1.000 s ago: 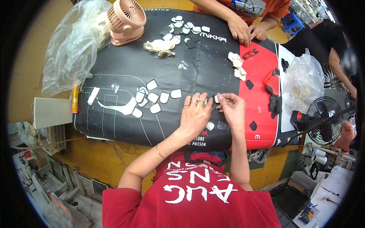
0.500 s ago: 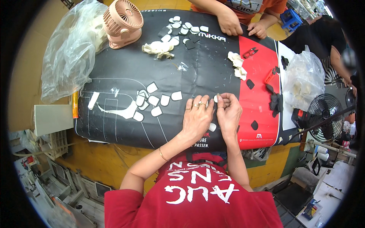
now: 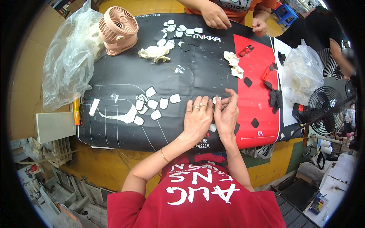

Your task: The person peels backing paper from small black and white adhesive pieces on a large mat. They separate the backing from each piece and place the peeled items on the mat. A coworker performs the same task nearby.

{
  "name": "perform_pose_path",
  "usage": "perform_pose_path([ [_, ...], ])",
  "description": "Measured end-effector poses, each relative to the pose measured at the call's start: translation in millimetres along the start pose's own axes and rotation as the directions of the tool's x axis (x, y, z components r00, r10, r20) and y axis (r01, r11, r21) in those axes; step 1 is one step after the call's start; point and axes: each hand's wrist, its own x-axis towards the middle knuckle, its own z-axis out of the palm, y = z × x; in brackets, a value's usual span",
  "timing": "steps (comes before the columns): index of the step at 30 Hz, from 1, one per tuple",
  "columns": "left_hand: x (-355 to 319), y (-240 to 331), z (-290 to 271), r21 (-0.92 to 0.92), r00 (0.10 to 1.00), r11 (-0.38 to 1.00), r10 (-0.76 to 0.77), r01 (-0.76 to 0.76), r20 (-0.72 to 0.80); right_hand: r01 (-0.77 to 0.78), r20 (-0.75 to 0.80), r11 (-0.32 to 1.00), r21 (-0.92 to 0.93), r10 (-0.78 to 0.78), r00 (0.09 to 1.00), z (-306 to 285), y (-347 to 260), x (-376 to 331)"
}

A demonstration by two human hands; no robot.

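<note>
My left hand [image 3: 198, 117] lies palm down on the black part of the printed mat [image 3: 159, 72], fingers stretched out close together, with rings on two of them. Beside it, my right hand [image 3: 226, 117] has its thumb and fingers closed at the edge of a small white rounded patch [image 3: 215, 100], which is partly covered by the fingers. Below the hands, another white patch [image 3: 213, 127] lies near my right wrist. To the left sits a loose group of white patches with dark rims [image 3: 153, 104], next to a curved white scrap [image 3: 123, 116].
Farther back are more white and black patches [image 3: 178, 34], crumpled off-white scraps [image 3: 154, 53] and a pink fan [image 3: 118, 32]. Red-handled snips [image 3: 246, 50], a red cutter [image 3: 268, 73] and black pieces [image 3: 273, 98] lie right. A co-worker's hand [image 3: 216, 16] rests across the table.
The view has shifted slightly. My right index finger reaches farther out over the patch, while my left hand stays flat. The co-worker's two hands have moved apart.
</note>
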Motion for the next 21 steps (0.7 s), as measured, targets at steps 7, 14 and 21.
perform_pose_path([
  [7,1.4,-1.8,-1.8,-0.063,1.000,0.998,-0.005,0.005,0.003,0.023,0.007,0.999,-0.026,-0.022,1.000,1.2,0.7,0.4],
  [14,1.4,-5.4,-1.5,-0.058,1.000,0.998,0.021,-0.020,0.008,0.035,-0.012,0.999,-0.039,-0.035,0.999,3.8,1.2,-0.1],
  [21,3.8,-7.3,-5.2,-0.055,1.000,0.998,0.027,-0.027,0.001,0.069,-0.026,0.994,-0.089,-0.071,0.997,5.8,0.5,0.6],
])
